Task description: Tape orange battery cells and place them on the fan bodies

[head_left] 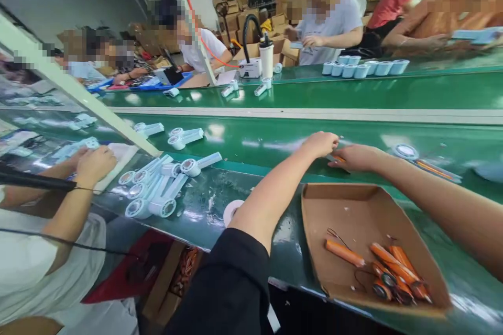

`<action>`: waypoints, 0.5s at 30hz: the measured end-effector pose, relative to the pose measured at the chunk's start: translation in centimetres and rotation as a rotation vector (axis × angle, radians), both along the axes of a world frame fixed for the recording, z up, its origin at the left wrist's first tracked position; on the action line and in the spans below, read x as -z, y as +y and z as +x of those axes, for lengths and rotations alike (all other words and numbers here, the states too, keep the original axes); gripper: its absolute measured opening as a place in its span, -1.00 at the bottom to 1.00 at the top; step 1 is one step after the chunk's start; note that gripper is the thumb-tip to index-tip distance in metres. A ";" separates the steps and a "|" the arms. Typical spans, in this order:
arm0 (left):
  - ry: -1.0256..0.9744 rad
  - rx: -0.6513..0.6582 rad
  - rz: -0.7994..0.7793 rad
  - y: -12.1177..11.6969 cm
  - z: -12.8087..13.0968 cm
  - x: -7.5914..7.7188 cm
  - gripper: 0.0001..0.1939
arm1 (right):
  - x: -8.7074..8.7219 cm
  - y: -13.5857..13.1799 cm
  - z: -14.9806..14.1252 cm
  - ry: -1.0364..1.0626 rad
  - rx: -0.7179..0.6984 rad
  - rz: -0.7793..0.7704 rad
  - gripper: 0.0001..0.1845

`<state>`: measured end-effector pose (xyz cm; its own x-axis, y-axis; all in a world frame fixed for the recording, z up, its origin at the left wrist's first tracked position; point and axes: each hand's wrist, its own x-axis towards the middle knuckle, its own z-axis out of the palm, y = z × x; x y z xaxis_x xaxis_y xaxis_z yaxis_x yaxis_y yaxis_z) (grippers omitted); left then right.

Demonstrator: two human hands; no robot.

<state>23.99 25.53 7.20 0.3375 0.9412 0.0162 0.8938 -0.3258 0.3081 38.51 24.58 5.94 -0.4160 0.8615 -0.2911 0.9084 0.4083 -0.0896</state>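
Both my arms reach forward over the green belt (pixel 275 138). My left hand (pixel 320 144) is curled into a loose fist with its fingertips pinched. My right hand (pixel 351 158) meets it, fingers closed on a small orange cylinder (pixel 337 158) that shows between the two hands. What the left fingers hold is hidden. Below my arms lies a shallow cardboard tray (pixel 353 209) with several orange battery cells (pixel 393 269) and thin wires in its near corner.
A pile of pale blue handheld fans (pixel 161 188) lies left of me, with more (pixel 184 137) on the belt. A co-worker's hands (pixel 92 162) work at left. A fan part with orange cell (pixel 416 159) lies right. Other people and cups (pixel 365 68) sit across.
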 end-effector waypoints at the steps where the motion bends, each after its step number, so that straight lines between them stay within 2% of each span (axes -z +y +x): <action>1: -0.026 0.016 0.003 -0.3 0.1 -0.2 -0.83 | -0.9 -0.7 0.3 0.042 0.011 0.009 -0.69; 4: -0.115 0.069 0.047 -2.6 -1.4 -0.6 -0.65 | -3.2 -5.3 1.2 0.321 0.025 0.134 -0.62; 6: -0.179 0.096 0.095 -5.9 -4.2 0.0 -0.61 | -3.6 -10.0 1.3 0.392 0.005 0.123 -0.66; 8: -0.261 0.115 0.146 -10.5 -8.8 1.4 -0.65 | -3.1 -14.9 0.9 0.302 -0.029 0.009 -0.75; 10: -0.318 0.062 0.180 -15.6 -14.5 3.0 -0.62 | -2.4 -18.6 0.3 0.172 -0.061 -0.133 -0.75; 12: -0.274 -0.002 0.237 -20.0 -20.1 4.6 -0.57 | -2.1 -20.5 -0.1 0.126 -0.086 -0.209 -0.81; 15: -0.127 0.025 0.210 -24.6 -26.0 6.3 -0.49 | -2.6 -20.7 -0.3 0.268 -0.085 -0.133 -0.79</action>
<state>-2.03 0.97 0.94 0.3436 0.9040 0.2544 0.8432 -0.4162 0.3403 38.21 3.89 8.52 -0.5619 0.7823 -0.2689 0.8084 0.4504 -0.3790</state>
